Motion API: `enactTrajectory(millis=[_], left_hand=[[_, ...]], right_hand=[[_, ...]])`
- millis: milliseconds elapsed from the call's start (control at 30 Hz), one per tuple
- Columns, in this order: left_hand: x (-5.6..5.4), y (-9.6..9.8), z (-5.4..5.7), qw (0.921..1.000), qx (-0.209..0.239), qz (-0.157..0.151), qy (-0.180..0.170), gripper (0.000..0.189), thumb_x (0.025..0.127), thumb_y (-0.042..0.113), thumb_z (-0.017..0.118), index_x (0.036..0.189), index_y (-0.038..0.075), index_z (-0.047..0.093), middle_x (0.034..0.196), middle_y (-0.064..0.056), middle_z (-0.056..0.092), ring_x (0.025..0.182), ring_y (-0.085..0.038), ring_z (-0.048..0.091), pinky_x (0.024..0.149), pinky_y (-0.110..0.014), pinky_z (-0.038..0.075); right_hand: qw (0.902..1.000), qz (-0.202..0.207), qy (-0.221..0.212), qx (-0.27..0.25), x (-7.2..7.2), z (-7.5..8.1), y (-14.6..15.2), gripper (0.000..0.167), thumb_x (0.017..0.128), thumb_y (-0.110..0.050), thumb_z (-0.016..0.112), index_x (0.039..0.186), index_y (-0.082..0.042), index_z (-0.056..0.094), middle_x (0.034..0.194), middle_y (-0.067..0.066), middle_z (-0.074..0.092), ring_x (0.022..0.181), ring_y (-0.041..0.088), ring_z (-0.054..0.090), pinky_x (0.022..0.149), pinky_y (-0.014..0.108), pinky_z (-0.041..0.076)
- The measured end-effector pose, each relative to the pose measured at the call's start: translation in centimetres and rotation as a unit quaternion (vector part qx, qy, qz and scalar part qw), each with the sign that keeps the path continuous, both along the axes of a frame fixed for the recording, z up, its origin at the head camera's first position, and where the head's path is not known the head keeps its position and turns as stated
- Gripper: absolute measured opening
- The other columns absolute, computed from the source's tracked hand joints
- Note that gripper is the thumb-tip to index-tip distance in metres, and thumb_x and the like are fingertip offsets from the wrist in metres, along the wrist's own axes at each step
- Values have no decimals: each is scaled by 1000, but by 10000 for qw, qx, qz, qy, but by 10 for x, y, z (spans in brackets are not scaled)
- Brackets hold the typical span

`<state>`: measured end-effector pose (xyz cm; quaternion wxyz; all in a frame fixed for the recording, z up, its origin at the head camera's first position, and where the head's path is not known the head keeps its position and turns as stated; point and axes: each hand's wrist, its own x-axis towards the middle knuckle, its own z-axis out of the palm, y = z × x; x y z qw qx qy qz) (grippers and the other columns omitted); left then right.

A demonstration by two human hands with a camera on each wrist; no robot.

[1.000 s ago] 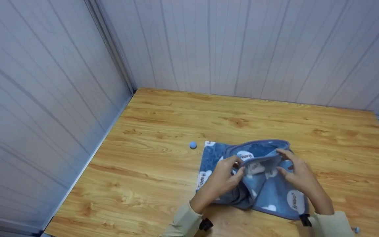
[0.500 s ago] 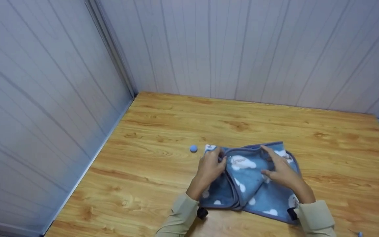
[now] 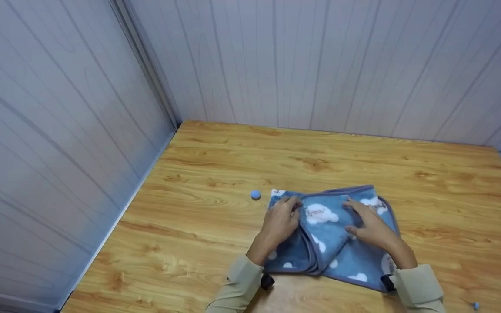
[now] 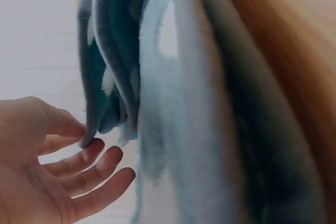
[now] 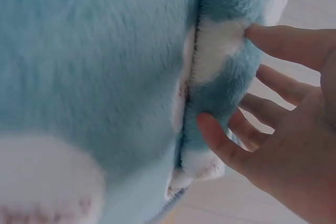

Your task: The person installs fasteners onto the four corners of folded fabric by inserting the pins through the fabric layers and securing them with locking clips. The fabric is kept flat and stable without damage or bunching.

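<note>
Trainee: State the position of the workpiece.

Instructor: The blue cloth (image 3: 333, 256), patterned in white, lies folded on the wood-grain tabletop (image 3: 202, 213), between the two hands. Several borders run together down its left part; a lower layer fans out at right. A small blue disc (image 3: 255, 194) sits just beside the far left corner, not touching it.

Trainee: And the grip?

Instructor: Left hand (image 3: 278, 219): fingertips meet a bound edge (image 4: 83, 93) — whether they pinch it or merely touch, I cannot tell. Right hand (image 3: 376, 230): thumb and fingers spread apart against the cloth, clasping nothing.

Trainee: Which step is in hand?

Instructor: By my judgement, laying a folded layer down and settling it. The stack is skewed, so squaring appears incomplete.

Trainee: Requirement for the next move?

Instructor: Probably this: steady the layers with the left hand, smooth the top with the right, then align the borders — without dragging the lower layer.
</note>
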<state>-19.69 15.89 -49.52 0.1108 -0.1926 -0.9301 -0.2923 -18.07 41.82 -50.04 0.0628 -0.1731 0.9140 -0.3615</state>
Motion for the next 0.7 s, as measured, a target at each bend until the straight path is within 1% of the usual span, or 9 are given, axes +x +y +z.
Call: enactTrajectory(millis=[67, 167, 233, 267, 333, 467, 500, 600, 700], left_hand=[[3, 2, 3, 10000, 4, 95, 9, 12, 87, 11, 60, 96, 13, 67, 91, -2, 57, 74, -15, 57, 64, -30, 48], [7, 7, 8, 9995, 94, 283, 145, 11, 86, 11, 62, 95, 13, 67, 88, -3, 52, 66, -14, 53, 59, -28, 46], [10, 12, 12, 9991, 227, 279, 223, 11, 85, 10, 62, 94, 12, 68, 87, -3, 51, 63, -13, 50, 56, -27, 44], [12, 15, 14, 9991, 275, 207, 258, 11, 85, 9, 63, 94, 12, 67, 87, -3, 52, 62, -12, 49, 56, -27, 43], [17, 21, 18, 9992, 309, -79, 261, 11, 85, 9, 63, 95, 12, 67, 87, -3, 53, 64, -11, 50, 56, -24, 43], [31, 35, 28, 9956, 198, -894, 197, 11, 87, 11, 63, 98, 13, 67, 90, -2, 57, 75, -9, 56, 59, -19, 43], [34, 39, 30, 9938, 144, -1083, 188, 11, 88, 12, 63, 98, 14, 67, 90, -1, 58, 77, -9, 57, 60, -17, 43], [44, 49, 37, 9864, 16, -1631, 221, 11, 89, 13, 62, 99, 16, 66, 91, 0, 59, 80, -9, 59, 61, -14, 42], [51, 59, 40, 9781, -84, -2064, 251, 12, 89, 13, 62, 100, 17, 66, 93, 1, 60, 81, -8, 59, 64, -12, 42]], right_hand=[[9999, -42, 136, -42, 4, 2, 3, 55, 86, -6, 67, 135, 1, 46, 141, 26, 39, 129, 47, 31, 100, 63, 25], [9993, -114, 331, -118, 9, 5, 6, 50, 85, -6, 68, 131, 2, 49, 134, 25, 46, 125, 45, 37, 99, 61, 29], [9986, -199, 463, -165, 13, 7, 8, 47, 85, -5, 68, 128, 2, 52, 130, 23, 50, 123, 43, 40, 97, 59, 32], [9982, -258, 523, -170, 16, 9, 8, 46, 85, -5, 68, 127, 2, 53, 128, 22, 51, 121, 43, 42, 96, 59, 33], [9970, -383, 639, -185, 22, 12, 10, 43, 84, -4, 69, 125, 1, 55, 124, 19, 54, 116, 40, 47, 92, 57, 37], [9952, -611, 725, -221, 34, 21, 15, 39, 84, -3, 68, 121, -1, 57, 120, 16, 56, 105, 37, 53, 84, 55, 43], [9949, -649, 724, -255, 37, 23, 16, 39, 84, -2, 68, 121, -2, 57, 119, 16, 56, 103, 37, 54, 81, 54, 44], [9941, -764, 725, -269, 45, 31, 19, 38, 84, -2, 68, 121, -4, 57, 120, 16, 55, 103, 37, 54, 79, 53, 46], [9922, -869, 862, -231, 54, 38, 20, 39, 84, -2, 69, 121, -5, 58, 120, 16, 56, 103, 37, 54, 77, 52, 47]])
